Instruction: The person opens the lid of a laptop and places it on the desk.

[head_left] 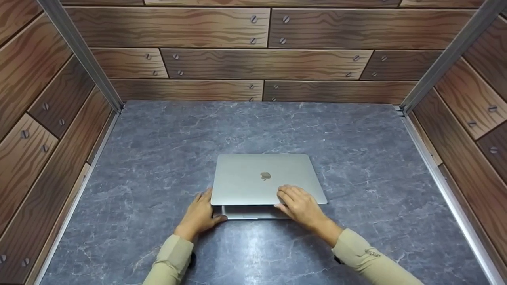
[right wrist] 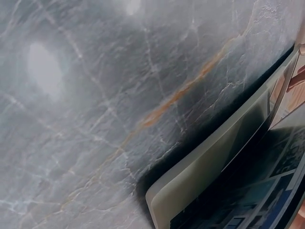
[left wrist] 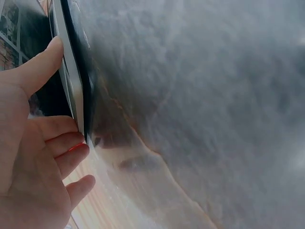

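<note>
A silver laptop (head_left: 253,178) with an apple logo on its lid lies in the middle of the table, its lid raised a little above the base. With my right hand (head_left: 303,208), I pinch the lid's front edge, fingers on top and thumb beneath. My left hand (head_left: 200,211) touches the base at its front left corner, thumb at the front edge and fingers along the left side. In the left wrist view, the left thumb (left wrist: 45,59) and fingertips meet the base's thin edge. A lit screen (right wrist: 257,191) shows under the lid in the right wrist view.
The laptop stands on a grey marbled tabletop (head_left: 166,150). Wood-plank patterned panels (head_left: 218,27) enclose the back and sides, with metal posts (head_left: 83,51) at the back corners and a metal strip (head_left: 451,190) along the right edge.
</note>
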### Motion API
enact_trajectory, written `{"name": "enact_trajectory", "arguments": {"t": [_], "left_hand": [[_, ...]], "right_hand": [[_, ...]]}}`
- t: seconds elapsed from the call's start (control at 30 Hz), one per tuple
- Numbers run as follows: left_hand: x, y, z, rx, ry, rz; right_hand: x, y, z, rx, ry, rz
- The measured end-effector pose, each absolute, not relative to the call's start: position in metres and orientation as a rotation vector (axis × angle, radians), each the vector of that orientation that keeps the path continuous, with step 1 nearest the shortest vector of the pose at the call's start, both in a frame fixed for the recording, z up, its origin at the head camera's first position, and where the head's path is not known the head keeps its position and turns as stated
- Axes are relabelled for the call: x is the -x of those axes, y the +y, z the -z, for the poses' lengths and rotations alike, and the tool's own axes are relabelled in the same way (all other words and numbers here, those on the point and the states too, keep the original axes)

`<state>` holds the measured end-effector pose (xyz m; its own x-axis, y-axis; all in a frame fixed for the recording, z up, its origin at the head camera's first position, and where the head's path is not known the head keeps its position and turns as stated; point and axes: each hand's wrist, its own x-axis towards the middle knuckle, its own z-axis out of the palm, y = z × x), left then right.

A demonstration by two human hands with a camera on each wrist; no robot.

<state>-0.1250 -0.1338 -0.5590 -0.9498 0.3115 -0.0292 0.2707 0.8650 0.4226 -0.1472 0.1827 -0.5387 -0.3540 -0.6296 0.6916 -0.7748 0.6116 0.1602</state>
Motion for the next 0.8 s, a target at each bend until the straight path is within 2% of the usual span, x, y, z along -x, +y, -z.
{"name": "enact_trajectory", "arguments": {"t": [0.8], "left_hand": [[0.123,-0.134,0.558,-0.533,2.976,-0.600]], "right_hand": [[0.151,0.178,0.524,-0.997,-2.071,-0.330]]}}
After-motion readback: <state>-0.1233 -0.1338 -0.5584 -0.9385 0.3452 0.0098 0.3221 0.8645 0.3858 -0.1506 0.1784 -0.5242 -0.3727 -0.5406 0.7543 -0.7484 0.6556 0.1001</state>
